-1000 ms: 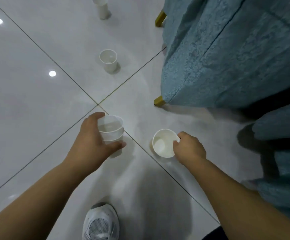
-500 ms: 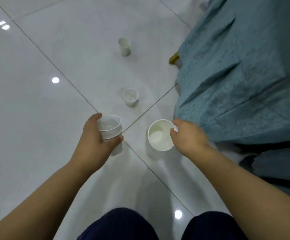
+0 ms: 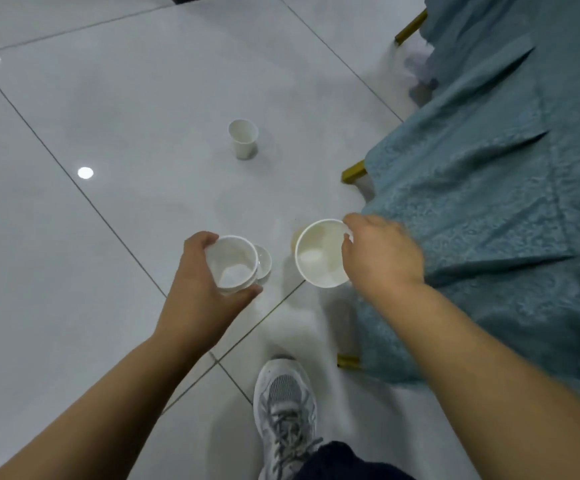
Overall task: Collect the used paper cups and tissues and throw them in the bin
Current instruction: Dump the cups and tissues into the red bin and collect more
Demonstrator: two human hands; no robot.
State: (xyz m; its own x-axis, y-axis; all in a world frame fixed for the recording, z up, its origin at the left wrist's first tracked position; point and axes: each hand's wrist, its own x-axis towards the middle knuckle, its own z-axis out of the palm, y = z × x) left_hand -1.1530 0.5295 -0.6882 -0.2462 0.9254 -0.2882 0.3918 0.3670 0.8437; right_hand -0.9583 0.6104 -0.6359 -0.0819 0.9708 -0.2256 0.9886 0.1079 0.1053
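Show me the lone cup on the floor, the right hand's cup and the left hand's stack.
floor cup (image 3: 245,150), head view, outer wall.
right-hand cup (image 3: 316,252), head view, inner wall.
cup stack (image 3: 231,266), head view, inside the top cup.

We find no writing we can read, no print on the plain white paper cups (image 3: 243,138), no legible brand on the grey shoe (image 3: 285,403), none on the blue cloth (image 3: 489,202) or floor tiles (image 3: 108,116).

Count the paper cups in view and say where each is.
At least 4: a far cup upright on the floor, a single cup pinched by the right hand, a nested stack in the left hand, and a half-hidden cup beside it. The stack may hide more.
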